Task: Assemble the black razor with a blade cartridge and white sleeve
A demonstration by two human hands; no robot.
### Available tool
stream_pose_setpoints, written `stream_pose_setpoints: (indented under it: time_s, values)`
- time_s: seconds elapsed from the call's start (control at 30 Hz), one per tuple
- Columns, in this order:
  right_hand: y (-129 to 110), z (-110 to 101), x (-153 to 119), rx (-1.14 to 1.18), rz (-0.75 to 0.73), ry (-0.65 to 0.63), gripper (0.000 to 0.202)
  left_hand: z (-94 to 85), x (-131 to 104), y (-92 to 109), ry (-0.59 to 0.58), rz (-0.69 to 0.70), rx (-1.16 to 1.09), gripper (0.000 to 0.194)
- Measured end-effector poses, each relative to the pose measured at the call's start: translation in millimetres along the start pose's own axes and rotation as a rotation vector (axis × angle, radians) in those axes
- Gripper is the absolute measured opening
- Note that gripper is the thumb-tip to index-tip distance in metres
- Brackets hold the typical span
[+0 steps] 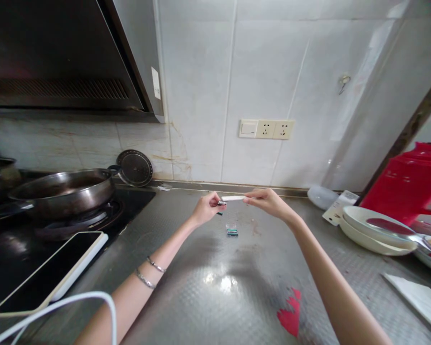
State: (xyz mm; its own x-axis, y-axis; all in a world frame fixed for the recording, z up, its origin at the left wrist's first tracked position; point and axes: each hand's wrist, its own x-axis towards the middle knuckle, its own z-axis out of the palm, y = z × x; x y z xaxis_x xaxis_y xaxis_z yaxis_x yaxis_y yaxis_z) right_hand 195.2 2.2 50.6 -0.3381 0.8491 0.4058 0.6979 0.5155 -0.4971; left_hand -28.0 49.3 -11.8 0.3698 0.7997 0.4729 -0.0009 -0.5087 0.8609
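While reaching out over the metal table (187,306), looked down on small green pieces (232,233), too tiny to identify. Nearest, well short of the green pieces and to their left, saw a white cable (75,295) curved beside a phone (50,278), dark screen upward. Short of the green pieces to their right, saw a torn-edged red patch (290,316) on the table and, farther right, a white sheet (416,297).

Just beyond the green pieces, held a slim white bar (232,198) off the table, its right end pinched narrowly in the right hand (268,203). Gripped a small dark-and-silver item (221,203) in the left hand (206,209), fingers close together, at the bar's left end; could not tell about contact between bar and item.

Well left of the green pieces, saw a metal pan (82,199) on the stove (141,197); well right, stacked dishes (355,216) near a red jug (398,187). Farthest beyond the green pieces, saw a socket panel (266,129) on the tiled wall (201,96).
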Motion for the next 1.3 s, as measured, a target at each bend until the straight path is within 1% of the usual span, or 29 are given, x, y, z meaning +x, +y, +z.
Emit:
stream_pose_setpoints:
  time_s: [0.07, 0.2, 0.3, 0.37, 0.5, 0.53, 0.63, 0.67, 0.77, 0.8, 0.93, 0.97, 1.07, 1.1, 1.13, 1.23, 1.3]
  values:
    - [0.6, -1.4, -0.7, 0.004, -0.010, -0.043, 0.042, -0.3, 0.0, -0.6, 0.001, 0.006, 0.021, 0.029]
    - [-1.5, 0.0, -0.9, -0.005, 0.016, 0.022, 0.038, -0.4, -0.6, 1.1, 0.002, 0.014, 0.046, 0.026]
    - [-2.9, 5.0, 1.1, 0.043, -0.031, -0.039, 0.041, 0.7, -1.7, 4.9, 0.011, 0.016, 0.074, 0.026]
    - [-0.8, 8.5, 2.6, 0.041, -0.020, -0.057, 0.042, 1.9, -2.4, 6.8, 0.010, 0.021, 0.076, 0.027]
    - [7.0, 8.8, 2.1, -0.031, 0.110, 0.079, 0.039, 2.9, -2.6, 5.4, -0.008, 0.029, 0.040, 0.029]
    - [8.0, 7.5, 1.4, -0.012, 0.104, 0.077, 0.040, 2.7, -2.4, 4.4, -0.007, 0.031, 0.040, 0.029]
    - [7.0, 4.8, 0.0, 0.094, 0.005, -0.014, 0.043, 1.5, -1.8, 1.9, -0.002, 0.025, 0.041, 0.029]
    - [6.2, 5.2, 0.1, 0.098, -0.008, -0.014, 0.043, 1.2, -1.7, 1.6, -0.001, 0.023, 0.040, 0.030]
    - [5.8, 9.2, 1.8, 0.031, 0.035, 0.060, 0.041, 1.9, -2.0, 2.0, 0.002, 0.024, 0.054, 0.031]
    - [6.4, 10.6, 2.4, 0.027, 0.038, 0.067, 0.040, 2.4, -2.2, 2.3, 0.004, 0.026, 0.063, 0.031]
    - [10.7, 11.7, 3.1, 0.104, -0.040, -0.064, 0.039, 4.2, -3.1, 4.4, 0.002, 0.023, 0.101, 0.029]
    - [11.7, 11.0, 2.7, 0.097, -0.026, -0.057, 0.039, 4.5, -3.2, 5.2, 0.005, 0.025, 0.106, 0.028]
    - [13.4, 7.8, 1.0, 0.035, 0.074, 0.064, 0.037, 4.8, -3.2, 7.4, 0.014, 0.036, 0.103, 0.028]
    - [13.1, 6.8, 0.4, 0.047, 0.080, 0.074, 0.037, 4.9, -3.1, 8.0, 0.013, 0.041, 0.099, 0.029]
    - [12.4, 5.9, 0.1, 0.080, 0.065, 0.053, 0.039, 4.8, -3.1, 8.3, 0.011, 0.043, 0.096, 0.029]
    - [10.0, 5.0, 0.1, 0.190, -0.015, -0.073, 0.043, 4.5, -3.2, 7.9, -0.002, 0.048, 0.098, 0.029]
    - [10.5, 5.2, 0.7, 0.178, -0.011, -0.095, 0.044, 4.2, -3.3, 6.7, -0.002, 0.048, 0.105, 0.029]
